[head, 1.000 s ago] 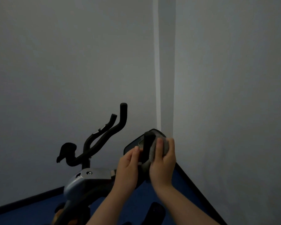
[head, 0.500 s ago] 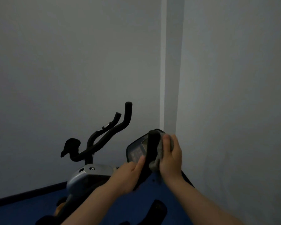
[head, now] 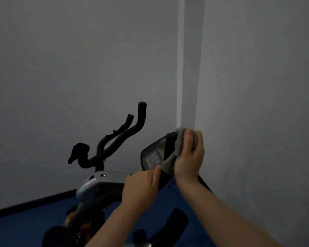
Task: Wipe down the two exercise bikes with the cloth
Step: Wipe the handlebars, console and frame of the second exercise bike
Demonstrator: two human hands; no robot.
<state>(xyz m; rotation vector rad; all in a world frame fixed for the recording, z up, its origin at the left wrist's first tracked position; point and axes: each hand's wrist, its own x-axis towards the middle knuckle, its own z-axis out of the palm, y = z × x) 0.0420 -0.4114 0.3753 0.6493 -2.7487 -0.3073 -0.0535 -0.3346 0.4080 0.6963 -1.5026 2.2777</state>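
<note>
Gripping the grey cloth point(head: 175, 150) in your right hand point(head: 188, 157), you had it wrapped over the top of an upright black handlebar grip point(head: 169, 147) at center-right of the frame, fingers curled round cloth and grip together. Your left hand point(head: 141, 189) sat lower, just left of it, fingers curled on the same bar below the cloth, thumb tip touching the cloth's hanging corner. The bike's console point(head: 152, 157) showed directly behind the grip, screen and buttons dim.

The second exercise bike point(head: 100, 182) stood at lower center-left, with a silver housing and black curved handlebars point(head: 125, 132) rising toward mid-frame, well apart from both hands. Grey walls point(head: 78, 68) met at a corner point(head: 189, 68) above your right hand; blue floor point(head: 34, 223) ran along the bottom.

Handling notes: the cloth looked soft, nubby and light. It draped and bunched, so it should conform to a round bar if held wrapped round it and slid along. The grip looked rigid. The console likely wants lighter, flat-palmed pressure, as its buttons could be pressed by accident. Lighting was poor, so you could not judge the cloth's dampness or the dirt on the bikes.
</note>
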